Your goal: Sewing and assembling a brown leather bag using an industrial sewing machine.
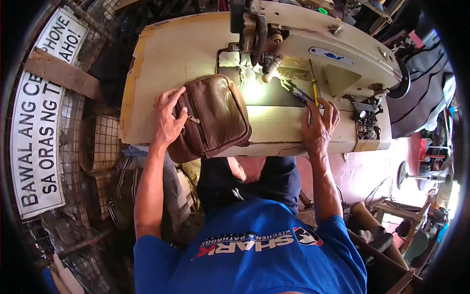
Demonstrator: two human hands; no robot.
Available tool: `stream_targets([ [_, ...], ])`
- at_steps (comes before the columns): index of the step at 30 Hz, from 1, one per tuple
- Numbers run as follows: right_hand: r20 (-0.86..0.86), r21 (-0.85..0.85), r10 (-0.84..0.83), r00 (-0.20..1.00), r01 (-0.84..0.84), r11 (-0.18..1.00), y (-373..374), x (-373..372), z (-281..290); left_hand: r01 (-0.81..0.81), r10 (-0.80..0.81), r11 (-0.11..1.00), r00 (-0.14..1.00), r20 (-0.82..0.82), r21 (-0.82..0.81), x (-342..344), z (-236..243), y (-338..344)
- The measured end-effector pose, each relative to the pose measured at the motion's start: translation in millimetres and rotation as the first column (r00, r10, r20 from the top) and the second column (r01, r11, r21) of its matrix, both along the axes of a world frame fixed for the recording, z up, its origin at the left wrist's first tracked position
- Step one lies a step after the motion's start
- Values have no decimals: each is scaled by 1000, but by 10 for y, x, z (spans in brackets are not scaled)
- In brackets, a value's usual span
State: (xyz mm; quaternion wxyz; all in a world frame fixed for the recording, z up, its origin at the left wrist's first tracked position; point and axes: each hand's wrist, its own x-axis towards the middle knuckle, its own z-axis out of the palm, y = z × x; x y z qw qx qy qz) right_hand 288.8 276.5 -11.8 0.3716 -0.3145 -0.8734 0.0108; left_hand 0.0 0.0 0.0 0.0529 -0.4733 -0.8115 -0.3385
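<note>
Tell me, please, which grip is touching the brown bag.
The left grip: it rests on the bag, whereas the right grip is apart from it, near the yellow tool.

The tabletop (181, 49) is pale cream, its surface scuffed, its border worn to yellow-brown from nine to eleven o'clock; twelve is the far side. The sewing machine (352, 41) stands on it from twelve round to three o'clock, with a dark plate (274, 99) near the middle. At eight o'clock sits a brown leather bag (223, 110), its lower corner jutting past the near edge. Just toward three o'clock from the middle are a pincer-like tool (297, 92) and a slim yellow-handled tool (315, 92); whether they lie flat is unclear. A small metal mechanism (367, 120) sits between three and four o'clock.
</note>
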Motion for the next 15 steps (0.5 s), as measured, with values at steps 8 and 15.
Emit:
stream_targets([
  [8, -119, -264, 612, 782, -619, 740, -873, -450, 31, 2, -2, 999, 1000, -10, -35, -10, 52, -33],
  [15, -19, -239, 629, 777, -614, 752, -988, -554, -40, -19, 19, 1000, 1000, -3, -25, 56, 47, 30],
])
